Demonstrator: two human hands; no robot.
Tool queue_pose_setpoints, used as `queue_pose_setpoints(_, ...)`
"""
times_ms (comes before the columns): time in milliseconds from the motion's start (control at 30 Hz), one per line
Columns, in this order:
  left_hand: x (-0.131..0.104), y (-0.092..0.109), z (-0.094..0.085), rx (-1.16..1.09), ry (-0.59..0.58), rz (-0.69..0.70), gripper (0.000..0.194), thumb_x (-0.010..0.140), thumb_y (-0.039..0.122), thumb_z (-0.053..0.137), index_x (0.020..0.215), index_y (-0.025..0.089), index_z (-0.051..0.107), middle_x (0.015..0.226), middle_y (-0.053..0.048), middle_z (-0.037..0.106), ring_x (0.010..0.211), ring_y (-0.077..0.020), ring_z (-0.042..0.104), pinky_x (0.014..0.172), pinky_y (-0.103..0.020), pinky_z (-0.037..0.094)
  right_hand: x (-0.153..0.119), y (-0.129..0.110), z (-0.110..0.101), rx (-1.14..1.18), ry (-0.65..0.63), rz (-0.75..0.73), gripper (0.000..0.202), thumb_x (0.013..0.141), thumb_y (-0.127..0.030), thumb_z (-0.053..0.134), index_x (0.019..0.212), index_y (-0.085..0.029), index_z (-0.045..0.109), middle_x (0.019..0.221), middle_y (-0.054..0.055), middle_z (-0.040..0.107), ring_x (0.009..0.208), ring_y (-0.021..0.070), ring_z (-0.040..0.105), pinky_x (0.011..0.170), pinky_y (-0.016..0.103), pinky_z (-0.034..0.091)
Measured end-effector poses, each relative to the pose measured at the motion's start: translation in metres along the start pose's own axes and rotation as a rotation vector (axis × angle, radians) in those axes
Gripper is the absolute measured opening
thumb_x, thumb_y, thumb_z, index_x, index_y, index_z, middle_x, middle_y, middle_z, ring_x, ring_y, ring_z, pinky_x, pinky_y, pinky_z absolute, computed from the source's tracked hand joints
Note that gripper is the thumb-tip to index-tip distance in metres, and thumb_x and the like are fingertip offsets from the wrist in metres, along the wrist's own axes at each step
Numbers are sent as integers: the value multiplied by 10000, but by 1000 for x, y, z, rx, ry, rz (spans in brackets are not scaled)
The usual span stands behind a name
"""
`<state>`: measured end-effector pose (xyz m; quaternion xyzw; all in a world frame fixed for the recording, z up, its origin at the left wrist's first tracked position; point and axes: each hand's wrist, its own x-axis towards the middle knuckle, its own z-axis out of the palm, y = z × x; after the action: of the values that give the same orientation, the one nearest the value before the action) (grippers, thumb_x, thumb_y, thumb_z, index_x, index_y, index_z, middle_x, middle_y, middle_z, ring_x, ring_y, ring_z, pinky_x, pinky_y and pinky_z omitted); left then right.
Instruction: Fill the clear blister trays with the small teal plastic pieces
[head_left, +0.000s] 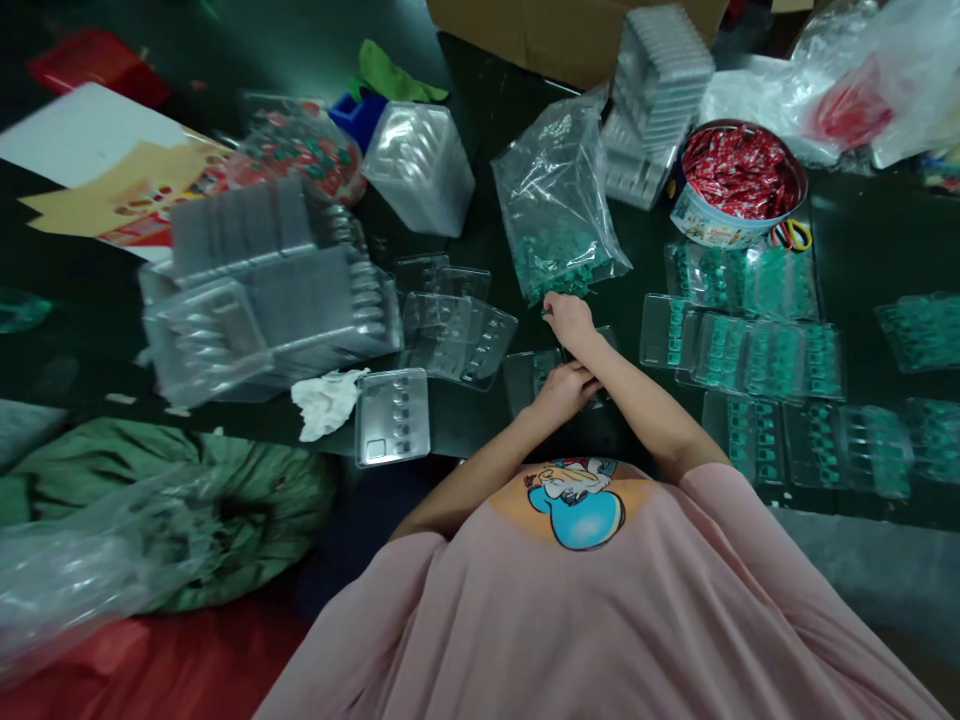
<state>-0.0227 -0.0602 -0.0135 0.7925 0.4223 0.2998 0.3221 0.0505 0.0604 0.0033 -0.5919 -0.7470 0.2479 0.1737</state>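
Right hand (pixel 568 322): outstretched, pinching green piece (pixel 546 311) | left hand (pixel 560 393): inward, grip unclear

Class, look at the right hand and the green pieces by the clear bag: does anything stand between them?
Nothing visible at the near edge of the green pieces: the right hand is right beside them there. Farther back, film of the clear bag seems to cover many of them.
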Motion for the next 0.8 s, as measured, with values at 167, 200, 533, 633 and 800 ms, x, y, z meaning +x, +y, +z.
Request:
queue_pose_setpoints(167, -7, -19, -46, -199, 517, -283, 182, 870, 283, 642, 992, 206, 752, 990, -70, 719, 938, -196, 661, 887, -338, 507, -8, 4, -5, 251, 20, 11, 145, 756, -78, 647, 784, -215, 609, 743, -10, 652, 738, 154, 606, 768, 296, 471)
queue_pose_setpoints(200, -6, -24, -52, -296, 603, -352, 229, 856, 318, 661, 1037, 205, 743, 1011, -69, 717, 936, -191, 663, 879, -333, 509, -13, 6, -9, 359, 0, -5, 124, 747, -102, 655, 782, -210, 606, 743, -20, 645, 730, 143, 598, 759, 286, 473)
queue_pose_setpoints(533, 15, -17, -44, -938, 533, -625, 389, 549, 345, 876, 874, 164, 759, 820, -35, 737, 696, -123, 644, 628, -227, 479, -81, 9, -40, 610, 80, -93, 65, 798, -220, 664, 861, -216, 676, 859, 14, 654, 772, 153, 596, 781, 312, 482)
queue_pose_setpoints(633, 17, -10, -38, -897, 609, -608, 351, 577, 333, 851, 868, 166, 747, 825, -25, 729, 712, -121, 643, 631, -225, 478, -91, 4, -44, 499, 198, -117, 42, 833, -215, 647, 853, -231, 680, 894, 33, 636, 806, 172, 587, 797, 321, 475)
queue_pose_setpoints(800, 16, -8, -36, -845, 636, -561, 319, 626, 325, 822, 888, 165, 733, 862, -30, 723, 762, -133, 648, 700, -257, 503, -95, -1, -44, 508, 200, -108, 51, 849, -208, 632, 844, -225, 679, 849, 30, 641, 801, 177, 590, 808, 320, 462)
